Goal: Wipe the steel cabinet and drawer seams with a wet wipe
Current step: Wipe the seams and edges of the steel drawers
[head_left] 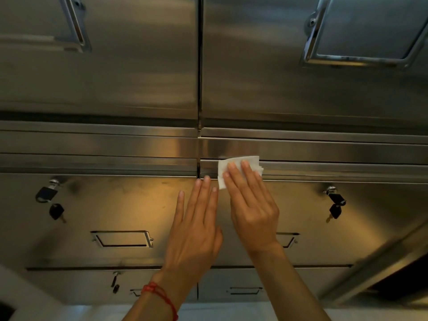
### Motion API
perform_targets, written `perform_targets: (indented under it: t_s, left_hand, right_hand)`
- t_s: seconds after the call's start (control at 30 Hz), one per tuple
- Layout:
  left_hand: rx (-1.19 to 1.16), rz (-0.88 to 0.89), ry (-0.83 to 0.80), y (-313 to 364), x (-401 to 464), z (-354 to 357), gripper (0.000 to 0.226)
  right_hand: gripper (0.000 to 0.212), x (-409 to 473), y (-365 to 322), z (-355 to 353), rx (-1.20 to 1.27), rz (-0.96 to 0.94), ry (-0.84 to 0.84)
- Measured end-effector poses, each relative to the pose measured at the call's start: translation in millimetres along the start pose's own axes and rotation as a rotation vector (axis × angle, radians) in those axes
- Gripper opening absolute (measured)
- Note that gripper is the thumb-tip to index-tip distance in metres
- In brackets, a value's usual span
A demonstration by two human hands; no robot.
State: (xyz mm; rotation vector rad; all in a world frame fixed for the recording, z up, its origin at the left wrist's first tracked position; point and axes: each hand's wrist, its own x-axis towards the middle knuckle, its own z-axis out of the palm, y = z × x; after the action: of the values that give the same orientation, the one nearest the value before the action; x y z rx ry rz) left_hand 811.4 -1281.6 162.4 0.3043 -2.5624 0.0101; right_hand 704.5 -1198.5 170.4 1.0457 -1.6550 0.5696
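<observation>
Both hands flat, R hand (251, 202) pressing wipe (236, 164)

Dim room with warm amber light, pale tiled floor (231, 311) (a strip along the bottom edge).

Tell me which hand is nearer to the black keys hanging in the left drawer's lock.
Left. The left hand lies flat on the drawer front, right of the keys. The right hand is farther right, pressing the wipe.
</observation>
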Motion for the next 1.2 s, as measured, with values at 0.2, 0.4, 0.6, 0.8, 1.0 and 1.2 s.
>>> perform_targets:
  t_s: [0.2,0.4,0.6,0.8,1.0,1.2]
  left_hand:
    - [-0.066,0.010,-0.013,-0.6,3.0,-13.7,0.063]
    - [-0.068,0.012,-0.016,3.9,10.5,-30.3,0.073]
    - [-0.058,0.041,-0.035,5.6,17.0,-51.1,0.061]
    - [-0.098,0.033,-0.038,10.6,26.9,-74.6,0.047]
    - [-0.166,0.033,-0.141,18.4,38.0,-102.1,0.051]
    - [-0.124,0.073,-0.205,22.6,49.0,-122.2,0.056]
  right_hand:
    - [0.024,2.4,-3.4,-10.6,-0.001,0.020,-0.031]
    - [0.025,9.4,-2.3,-27.9,0.019,0.045,-0.068]
    - [0.025,20.5,-1.5,-50.5,0.024,0.076,-0.146]
    - [0.035,34.7,1.9,-79.8,0.058,0.135,-0.250]
    - [0.041,51.0,1.8,-113.4,0.072,0.139,-0.324]
    - [0.042,68.0,5.7,-145.8,0.038,0.219,-0.346]
